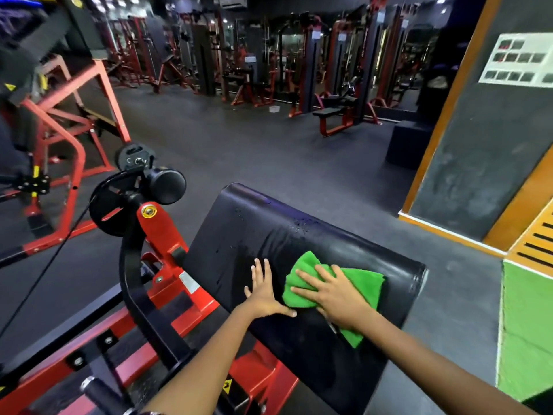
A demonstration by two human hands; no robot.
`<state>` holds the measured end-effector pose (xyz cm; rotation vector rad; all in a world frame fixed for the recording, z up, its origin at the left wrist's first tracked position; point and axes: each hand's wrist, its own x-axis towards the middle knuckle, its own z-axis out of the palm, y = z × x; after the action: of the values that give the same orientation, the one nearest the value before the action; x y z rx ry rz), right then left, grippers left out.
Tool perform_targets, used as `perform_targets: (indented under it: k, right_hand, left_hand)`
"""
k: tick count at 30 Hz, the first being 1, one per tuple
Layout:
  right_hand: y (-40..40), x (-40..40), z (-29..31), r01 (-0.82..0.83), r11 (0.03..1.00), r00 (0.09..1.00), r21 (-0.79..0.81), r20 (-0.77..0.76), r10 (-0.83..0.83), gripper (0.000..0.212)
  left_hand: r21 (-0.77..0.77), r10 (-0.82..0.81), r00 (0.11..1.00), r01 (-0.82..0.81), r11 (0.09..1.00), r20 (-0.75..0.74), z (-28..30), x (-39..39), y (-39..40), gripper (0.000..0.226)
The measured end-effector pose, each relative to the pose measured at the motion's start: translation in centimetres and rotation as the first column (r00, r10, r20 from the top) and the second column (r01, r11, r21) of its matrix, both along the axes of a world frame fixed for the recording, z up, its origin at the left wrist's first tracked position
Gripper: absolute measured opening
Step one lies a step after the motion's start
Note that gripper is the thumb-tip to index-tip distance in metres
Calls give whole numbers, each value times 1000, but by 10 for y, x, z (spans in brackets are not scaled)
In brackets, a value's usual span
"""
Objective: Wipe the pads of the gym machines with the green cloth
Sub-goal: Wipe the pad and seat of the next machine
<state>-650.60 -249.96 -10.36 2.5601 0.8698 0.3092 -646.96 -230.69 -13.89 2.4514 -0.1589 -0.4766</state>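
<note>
A wide black pad of a red gym machine fills the lower middle of the view, with wet streaks and droplets on its surface. The green cloth lies flat on the pad's right half. My right hand presses on the cloth with fingers spread and straight. My left hand rests flat on the bare pad just left of the cloth, fingers straight, thumb pointing toward the cloth.
The machine's red frame and black roller pad stand to the left. A pillar and a green block rise on the right. More red machines and a bench line the far side across grey floor.
</note>
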Motion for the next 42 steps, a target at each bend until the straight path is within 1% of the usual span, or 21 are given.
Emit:
perform_targets:
  k: [2,3,5,7,9,11,13,15,17,19,21,23,25,27,29,31,34,36,38,40,42]
  right_hand:
    - [-21,7,19,83,996,995,43,56,-85,80]
    - [-25,15,30,180,979,979,93,79,-187,80]
    - [-25,31,49,353,910,923,219,78,-377,73]
    - [-13,36,50,412,877,897,247,60,-438,66]
    - [-1,29,32,332,927,937,172,53,-345,68]
    - [2,5,5,148,986,989,76,10,-149,71]
    - [-8,-25,-13,-49,999,997,-22,-57,48,69]
    - [-23,-42,-11,-151,986,984,-65,-102,144,68]
    - [-36,-34,0,-91,995,995,-43,-39,89,73]
    - [-34,-10,17,121,991,992,63,21,-123,77]
    - [-14,7,26,288,941,955,179,13,-295,75]
    - [6,9,13,273,948,961,163,11,-278,74]
    - [8,0,-2,107,993,994,51,23,-108,77]
    - [-9,-2,3,-1,1000,1000,21,2,1,79]
    - [-23,12,20,118,989,993,86,-9,-117,80]
    - [-21,34,37,296,934,954,199,-6,-301,75]
    - [0,65,51,397,881,913,258,-14,-407,63]
    - [8,74,50,320,917,945,239,-8,-328,59]
    - [-6,71,48,107,983,994,148,-3,-108,56]
    - [-27,71,51,-66,995,997,81,-23,68,55]
    - [-39,85,64,1,982,997,191,-82,15,53]
  left_hand:
    - [48,-49,999,50,998,-18,-2,0,5,149]
    - [68,-64,998,66,996,-28,-2,1,8,150]
    - [98,-79,996,84,992,-50,0,3,9,149]
    - [113,-78,995,85,990,-63,-1,4,7,149]
    - [129,-69,995,77,989,-67,-1,4,6,150]
    - [143,-69,995,78,987,-66,-2,5,5,150]
    - [136,-77,995,86,987,-70,-3,5,4,149]
    - [119,-86,993,94,988,-76,-3,6,8,146]
    - [79,-97,991,104,991,-91,-3,9,15,140]
    - [19,-87,992,89,996,-90,-4,11,18,133]
    - [-36,-36,997,34,999,-64,-7,8,15,127]
    - [-82,38,999,-40,996,-18,-10,4,6,124]
    - [-112,82,997,-80,990,14,-12,1,2,122]
    - [-130,92,996,-89,987,16,-14,2,4,119]
    - [-147,97,995,-91,985,31,-18,4,7,117]
    - [-173,115,992,-105,979,50,-21,5,6,116]
    - [-176,137,986,-119,977,93,-26,6,3,114]
    - [-168,137,985,-119,979,104,-26,6,2,113]
    - [-161,137,985,-119,980,108,-27,6,1,113]
    - [-159,134,984,-115,981,113,-27,5,1,112]
    - [-169,141,984,-121,978,108,-27,5,2,111]
